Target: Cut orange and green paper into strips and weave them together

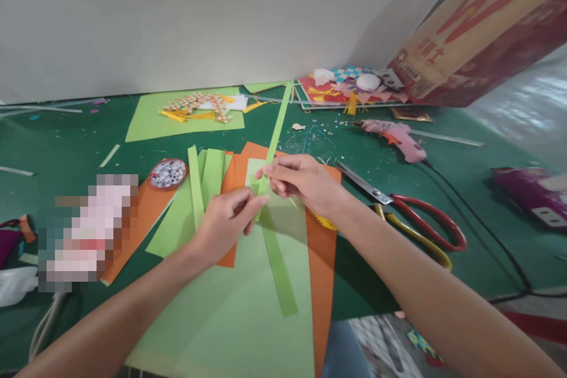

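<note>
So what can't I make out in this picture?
All in the head view:
- Pixelated object: pixel blocks hide what it is.
- Yellow thing: partly hidden by the wrist of the right hand.
- Paper bag: top cut off by the upper edge.
- White object: cut off by the left edge.

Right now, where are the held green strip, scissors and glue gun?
Held green strip (278,128), head view: upper stretch.
Scissors (383,197), head view: near the pivot.
Glue gun (402,136), head view: pink body.

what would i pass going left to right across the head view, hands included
White object → round dish → left hand → right hand → glue gun → purple item.
</note>
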Demonstrator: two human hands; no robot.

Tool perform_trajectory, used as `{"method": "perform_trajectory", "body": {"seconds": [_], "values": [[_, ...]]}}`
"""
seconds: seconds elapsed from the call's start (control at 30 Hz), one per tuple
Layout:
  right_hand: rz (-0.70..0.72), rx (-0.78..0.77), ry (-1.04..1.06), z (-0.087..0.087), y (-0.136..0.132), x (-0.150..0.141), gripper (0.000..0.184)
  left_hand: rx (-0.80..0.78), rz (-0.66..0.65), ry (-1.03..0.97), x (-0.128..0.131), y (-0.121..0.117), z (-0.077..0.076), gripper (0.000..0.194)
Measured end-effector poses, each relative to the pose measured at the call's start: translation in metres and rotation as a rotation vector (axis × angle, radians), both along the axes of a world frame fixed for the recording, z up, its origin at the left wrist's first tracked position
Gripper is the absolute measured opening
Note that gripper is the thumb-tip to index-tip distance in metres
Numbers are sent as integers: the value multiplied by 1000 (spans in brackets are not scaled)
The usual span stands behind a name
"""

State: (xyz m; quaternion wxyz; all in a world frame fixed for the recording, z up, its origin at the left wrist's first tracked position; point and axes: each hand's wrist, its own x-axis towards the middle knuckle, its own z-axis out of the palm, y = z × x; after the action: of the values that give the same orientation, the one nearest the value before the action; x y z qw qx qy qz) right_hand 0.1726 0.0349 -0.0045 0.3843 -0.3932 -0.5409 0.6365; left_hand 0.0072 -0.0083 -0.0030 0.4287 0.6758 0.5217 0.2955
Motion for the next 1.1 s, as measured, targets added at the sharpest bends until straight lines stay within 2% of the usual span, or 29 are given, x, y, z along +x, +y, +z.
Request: {"method": "perform_trajectory", "body": {"seconds": [0.17, 0.3, 0.4, 0.7, 0.93, 1.1], "values": [[-7, 3, -1, 1, -1, -1, 25, 131, 30, 57, 3, -1, 0, 39], [-15, 11, 10, 1, 0, -1, 32, 142, 42, 61, 3, -1, 0, 39], [-15, 12, 6, 0, 0, -1, 31, 153, 43, 72, 3, -1, 0, 39], [-85, 36, 34, 2, 2, 0, 41, -6, -18, -50, 2, -1, 1, 34], [-74, -4, 11, 5, 1, -1, 27, -53, -19, -67, 1, 0, 2, 33], [-22, -1, -33, 6, 0, 0, 27, -52, 27, -135, 1, 1, 1, 34]]}}
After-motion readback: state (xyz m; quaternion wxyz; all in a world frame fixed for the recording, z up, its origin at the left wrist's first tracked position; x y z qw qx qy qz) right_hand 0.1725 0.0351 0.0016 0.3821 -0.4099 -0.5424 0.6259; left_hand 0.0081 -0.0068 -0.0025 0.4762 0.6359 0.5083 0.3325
